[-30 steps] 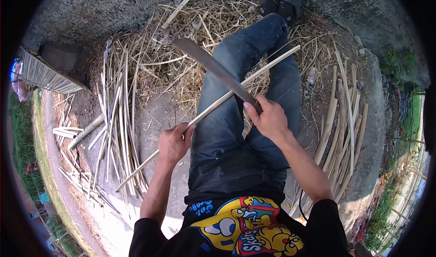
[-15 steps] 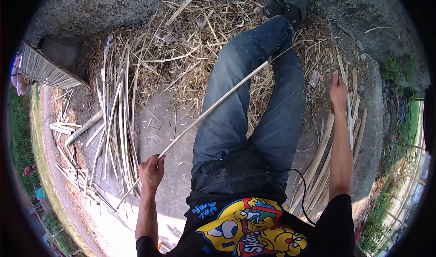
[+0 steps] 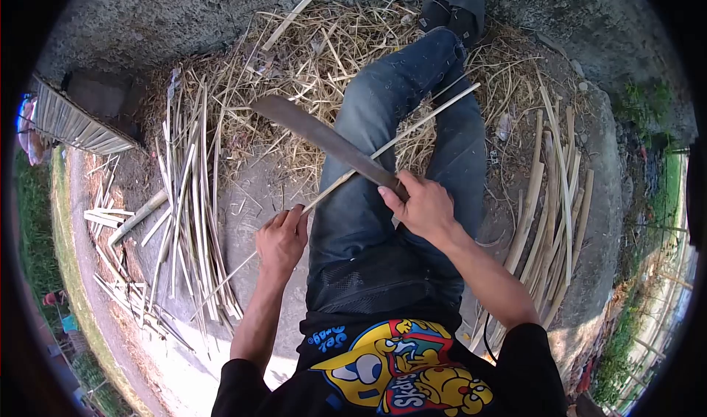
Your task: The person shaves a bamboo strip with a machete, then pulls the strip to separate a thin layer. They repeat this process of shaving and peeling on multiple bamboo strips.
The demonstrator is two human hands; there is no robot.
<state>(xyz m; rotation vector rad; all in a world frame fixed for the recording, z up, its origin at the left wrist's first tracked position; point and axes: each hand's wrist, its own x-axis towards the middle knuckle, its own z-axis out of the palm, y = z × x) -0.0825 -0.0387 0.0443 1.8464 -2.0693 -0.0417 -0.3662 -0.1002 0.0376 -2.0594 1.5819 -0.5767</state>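
My left hand [image 3: 281,242] is closed around a long, thin bamboo strip [image 3: 440,111] that slants across my thighs, its lower end running down to the left. In my right hand [image 3: 423,207] is a machete [image 3: 313,131], gripped by the handle. Its broad dark blade points up and to the left, crossing over the strip above my lap. The blade hides a short stretch of the strip just beyond my left fingers.
Bamboo strips [image 3: 195,189] lie in a loose pile at left, and more split pieces [image 3: 551,174] at right. Shavings [image 3: 324,56] cover the ground around my outstretched legs [image 3: 368,115]. A rough wall [image 3: 177,16] stands beyond my feet, and a slatted panel [image 3: 77,122] at far left.
My right hand has swung from the far right in to my lap, bringing the machete over the strip. My left hand has moved up and right, still holding the strip.
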